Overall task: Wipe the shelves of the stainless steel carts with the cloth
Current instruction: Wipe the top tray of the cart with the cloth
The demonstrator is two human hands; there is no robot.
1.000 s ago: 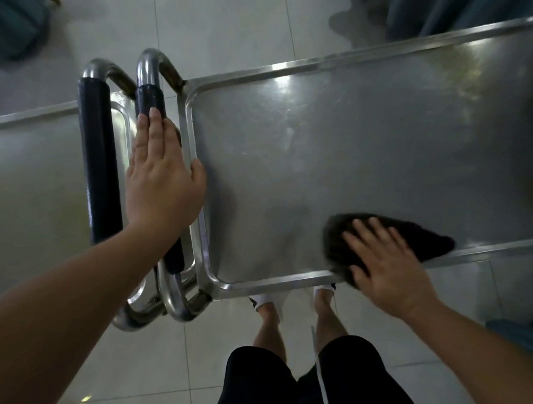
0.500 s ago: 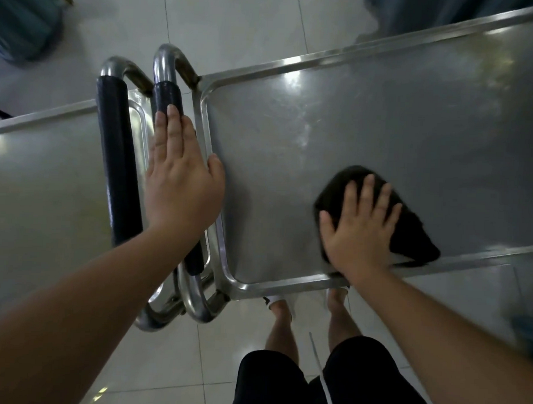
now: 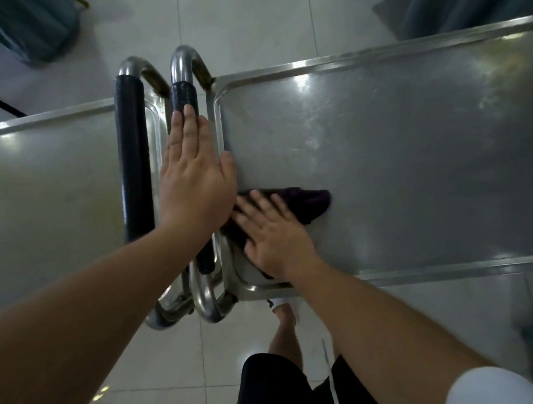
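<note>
- Right hand (image 3: 277,235) lay flat, fingers spread, palm pressing the dark cloth (image 3: 301,204) onto the top shelf (image 3: 396,164) of the right-hand steel cart; no pinch, grip apart and pushing down.
- Cloth sat under and just beyond the right fingertips, in the shelf's near corner by the handle end; one purple-tinged end stuck out past the fingers, the rest bunched beneath the palm toward the shelf rim.
- Left hand (image 3: 193,175) rested palm-down, fingers straight and together, on the black-sleeved handle (image 3: 184,97) of that cart; grip not curled round the bar, thumb touching the shelf rim.
- Left thumb side lay just beside the right fingertips, almost touching.
- Second cart's shelf (image 3: 48,188) stood outboard of the left hand, its own black-sleeved handle (image 3: 132,155) parallel and just beside the first.
- Tiled floor (image 3: 250,26) showed beyond; the person's legs in black shorts (image 3: 271,383) below the right wrist.
</note>
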